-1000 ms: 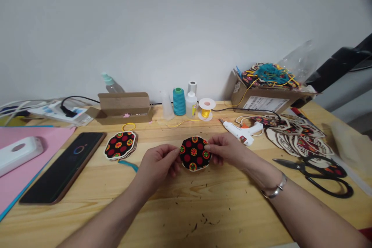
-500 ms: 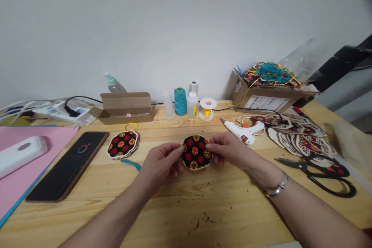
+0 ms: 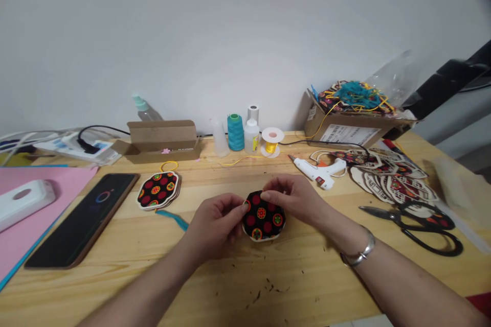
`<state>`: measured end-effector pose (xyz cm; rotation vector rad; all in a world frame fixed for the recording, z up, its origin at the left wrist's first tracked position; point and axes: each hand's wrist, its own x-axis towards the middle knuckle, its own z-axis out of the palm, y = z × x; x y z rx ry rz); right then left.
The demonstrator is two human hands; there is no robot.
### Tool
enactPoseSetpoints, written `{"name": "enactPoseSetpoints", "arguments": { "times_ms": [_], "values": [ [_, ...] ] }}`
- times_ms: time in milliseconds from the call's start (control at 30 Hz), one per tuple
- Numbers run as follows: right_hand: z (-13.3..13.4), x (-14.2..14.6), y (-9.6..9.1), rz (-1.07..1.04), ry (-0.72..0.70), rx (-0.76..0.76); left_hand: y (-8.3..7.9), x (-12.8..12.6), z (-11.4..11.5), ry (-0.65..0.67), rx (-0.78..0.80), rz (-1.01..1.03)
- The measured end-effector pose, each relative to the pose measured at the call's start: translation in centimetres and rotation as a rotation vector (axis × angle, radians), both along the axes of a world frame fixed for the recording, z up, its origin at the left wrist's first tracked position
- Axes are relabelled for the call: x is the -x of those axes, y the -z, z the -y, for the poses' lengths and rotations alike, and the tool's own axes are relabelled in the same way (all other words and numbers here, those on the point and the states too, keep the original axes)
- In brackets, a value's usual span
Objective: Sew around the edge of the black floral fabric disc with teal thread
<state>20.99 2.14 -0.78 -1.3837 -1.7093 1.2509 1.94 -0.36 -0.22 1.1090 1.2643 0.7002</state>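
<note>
A round black fabric piece [image 3: 264, 218] with red and orange dots sits between my hands, just above the wooden table [image 3: 245, 276]. My left hand [image 3: 217, 222] pinches its left edge. My right hand [image 3: 293, 196] pinches its top edge, fingers curled over it. A stack of similar patterned pieces [image 3: 159, 190] with a yellow loop lies to the left, apart from both hands. A white glue gun [image 3: 318, 169] rests just beyond my right hand.
A phone [image 3: 82, 219] and pink paper [image 3: 23, 230] lie at left. Black scissors [image 3: 422, 225] and patterned cutouts [image 3: 395, 181] lie at right. A teal thread spool [image 3: 235, 132], small bottles, a yellow cord reel [image 3: 271, 142] and cardboard boxes [image 3: 161, 140] line the back wall.
Both hands drew the fabric piece slightly nearer to me and down. My right hand shifted from its right edge to its top edge.
</note>
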Motion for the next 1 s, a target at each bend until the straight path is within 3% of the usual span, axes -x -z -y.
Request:
{"name": "enactPoseSetpoints", "arguments": {
  "times_ms": [300,500,733,1000],
  "values": [
    [0.6,0.8,-0.2,-0.004,-0.036,0.03,0.6,0.2,0.5,0.068,0.007,0.165],
    [0.5,0.5,-0.5,-0.041,-0.075,0.095,-0.1,0.0,0.3,0.05,-0.071,-0.009],
    [-0.4,-1.0,-0.3,0.017,-0.087,0.156,-0.3,0.1,-0.1,-0.032,-0.049,-0.018],
    [-0.8,-1.0,0.4,0.107,-0.024,0.088,-0.3,0.3,-0.6,-0.04,0.01,-0.036]
  ]
}}
